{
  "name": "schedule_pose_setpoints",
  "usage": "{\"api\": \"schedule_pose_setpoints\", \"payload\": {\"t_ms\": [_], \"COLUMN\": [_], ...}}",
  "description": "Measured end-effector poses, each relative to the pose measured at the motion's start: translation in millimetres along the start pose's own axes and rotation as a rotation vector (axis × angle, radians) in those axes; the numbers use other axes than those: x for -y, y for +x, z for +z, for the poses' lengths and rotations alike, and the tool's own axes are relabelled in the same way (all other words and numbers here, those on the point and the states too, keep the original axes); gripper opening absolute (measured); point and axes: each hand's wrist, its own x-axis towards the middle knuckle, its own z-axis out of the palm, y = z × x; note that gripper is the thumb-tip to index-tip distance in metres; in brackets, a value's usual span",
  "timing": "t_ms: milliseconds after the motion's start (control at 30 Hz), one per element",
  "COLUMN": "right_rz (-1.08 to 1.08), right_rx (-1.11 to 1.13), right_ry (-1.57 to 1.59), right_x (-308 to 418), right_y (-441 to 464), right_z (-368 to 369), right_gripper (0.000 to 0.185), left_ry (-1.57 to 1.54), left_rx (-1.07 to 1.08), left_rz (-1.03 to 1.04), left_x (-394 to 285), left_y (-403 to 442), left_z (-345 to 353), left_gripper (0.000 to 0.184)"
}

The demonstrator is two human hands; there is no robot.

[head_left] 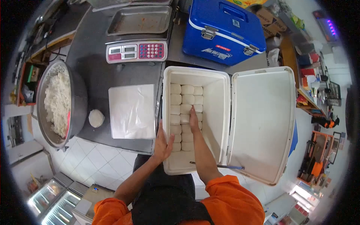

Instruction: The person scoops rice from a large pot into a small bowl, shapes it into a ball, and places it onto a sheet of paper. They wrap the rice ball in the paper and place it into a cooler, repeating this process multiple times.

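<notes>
In the head view an open cooler box [216,123] with a white inside stands in front of me. Several white, rounded packets [175,110] lie in it in neat rows against the left side. My right hand [193,120] reaches into the box, fingers stretched out and seen edge-on, touching the packets in the right-hand rows. At the box's left rim is my left hand [162,145], fingers straight and thumb apart, with nothing in it. Left of the box lies a stack of white wrapping sheets [132,111]. A round white lump [96,118] sits beside it.
The cooler's lid [262,123] is folded open to the right, with a strap across its lower edge. A large metal pot of rice [78,101] stands at left. Behind are a digital scale [136,51], a metal tray [139,20] and a closed blue cooler [225,32].
</notes>
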Motion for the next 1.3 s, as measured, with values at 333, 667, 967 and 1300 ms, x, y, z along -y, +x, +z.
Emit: {"api": "schedule_pose_setpoints", "payload": {"t_ms": [333, 667, 967, 1300], "right_rz": [0.097, 0.018, 0.039, -0.251], "right_rx": [-0.136, -0.395, 0.01, -0.527], "right_ry": [-0.105, -0.869, -1.066, -0.193], "right_x": [-40, -172, -225, 40], "right_y": [32, -80, -44, -100], "right_z": [20, 28, -10, -3], "right_gripper": [0.061, 0.062, 0.054, 0.019], "left_ry": [0.043, -0.024, -0.02, -0.256], "left_rx": [0.01, -0.021, 0.042, -0.024], "left_rz": [0.108, 0.198, 0.086, -0.234], "left_x": [-14, -10, 22, -1], "left_y": [8, 7, 4, -41], "left_z": [-13, -9, -1, -129], "left_gripper": [0.07, 0.068, 0.069, 0.056]}}
